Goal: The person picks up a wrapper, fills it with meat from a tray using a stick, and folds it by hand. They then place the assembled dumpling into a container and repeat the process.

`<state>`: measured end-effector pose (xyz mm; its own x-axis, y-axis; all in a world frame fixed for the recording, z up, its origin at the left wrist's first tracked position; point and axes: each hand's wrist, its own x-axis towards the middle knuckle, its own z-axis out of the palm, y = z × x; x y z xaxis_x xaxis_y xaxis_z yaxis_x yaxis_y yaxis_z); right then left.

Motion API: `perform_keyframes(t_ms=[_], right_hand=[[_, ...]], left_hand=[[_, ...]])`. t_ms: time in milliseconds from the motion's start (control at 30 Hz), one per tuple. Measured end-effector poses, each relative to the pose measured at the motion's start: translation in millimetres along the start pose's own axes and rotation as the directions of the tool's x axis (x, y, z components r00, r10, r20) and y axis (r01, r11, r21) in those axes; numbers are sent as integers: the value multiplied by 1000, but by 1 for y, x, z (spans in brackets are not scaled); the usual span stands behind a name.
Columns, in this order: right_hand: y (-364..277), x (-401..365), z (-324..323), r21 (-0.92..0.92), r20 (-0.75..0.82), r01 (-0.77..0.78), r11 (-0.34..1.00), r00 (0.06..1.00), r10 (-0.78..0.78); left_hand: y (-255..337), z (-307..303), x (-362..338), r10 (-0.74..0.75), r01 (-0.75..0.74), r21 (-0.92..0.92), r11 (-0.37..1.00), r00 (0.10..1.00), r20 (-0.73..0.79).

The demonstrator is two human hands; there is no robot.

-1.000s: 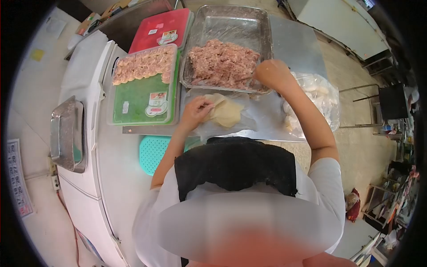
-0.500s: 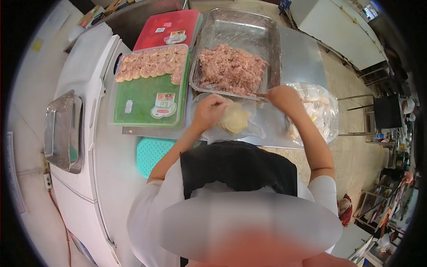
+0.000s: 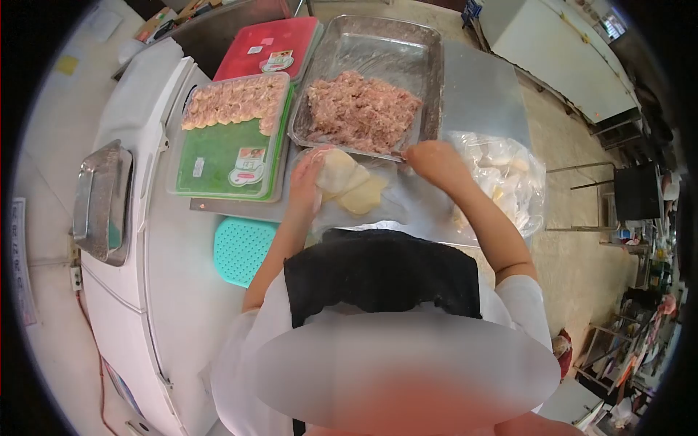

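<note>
Your left hand (image 3: pixel 306 179) moves leftward; I cannot tell its grip behind the pale sheet (image 3: pixel 339 168), likely soft, fragile, best supported underneath; your right hand (image 3: pixel 435 163) clamps a thin tool (image 3: pixel 397 154)

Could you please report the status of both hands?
Left hand, pale wrapper held. Right hand, thin tool gripped. Minced meat heaped in tray. Tray's near rim between right hand and meat.

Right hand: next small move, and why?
Probably bring the thin tool in the right hand across to the pale wrapper: the left hand holds it, no mince shows on it, and the tool is at the near rim of the tray. Whether the tool is loaded is too small to tell.
</note>
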<state>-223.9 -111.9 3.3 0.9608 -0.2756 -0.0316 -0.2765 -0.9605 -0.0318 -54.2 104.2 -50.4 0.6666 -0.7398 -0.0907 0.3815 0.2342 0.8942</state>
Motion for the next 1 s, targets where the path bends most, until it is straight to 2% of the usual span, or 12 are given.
perform_keyframes(t_ms=[67, 167, 267, 367, 467, 533, 567, 667, 767, 867, 967, 1000], right_hand=[[17, 3, -16, 7, 53, -14, 1000, 998, 13], [24, 16, -18, 21, 60, -52, 998, 997, 51], [12, 31, 39, 67, -95, 169, 983, 982, -162], [5, 25, 41, 263, -164, 156, 952, 980, -115], [30, 28, 49, 548, -90, 113, 829, 993, -76], [34, 24, 37, 693, 20, 11, 721, 999, -35], [36, 22, 29, 752, 76, -44, 658, 997, -21], [46, 18, 8, 871, 204, -195, 451, 979, 29], [47, 14, -1, 868, 41, -107, 484, 988, 147], [26, 15, 5, 922, -105, 5, 387, 966, 236], [8, 14, 34, 739, -441, 219, 637, 873, 211], [12, 10, 25, 658, -374, 148, 739, 915, 150]], left_hand=[[-2, 5, -6, -51, 49, -149, 988, 999, -9], [-15, 11, -12, -147, 85, -350, 933, 977, -155], [-30, 17, -12, -222, 159, -414, 896, 969, -108], [-40, 28, -12, -205, 140, -472, 871, 975, -90], [-44, 37, -1, -148, 76, -476, 876, 982, -116], [-37, 48, 5, -161, 50, -483, 874, 968, -192], [-33, 54, 8, -167, 37, -486, 873, 959, -227], [-23, 61, 22, -54, -92, -472, 877, 956, -287], [-10, 76, 35, -114, -41, -476, 879, 950, -291], [4, 97, 50, -49, -14, -578, 816, 994, -94], [38, 113, 56, -32, -30, -714, 700, 997, -73], [39, 107, 59, -65, -3, -703, 711, 995, -70]])
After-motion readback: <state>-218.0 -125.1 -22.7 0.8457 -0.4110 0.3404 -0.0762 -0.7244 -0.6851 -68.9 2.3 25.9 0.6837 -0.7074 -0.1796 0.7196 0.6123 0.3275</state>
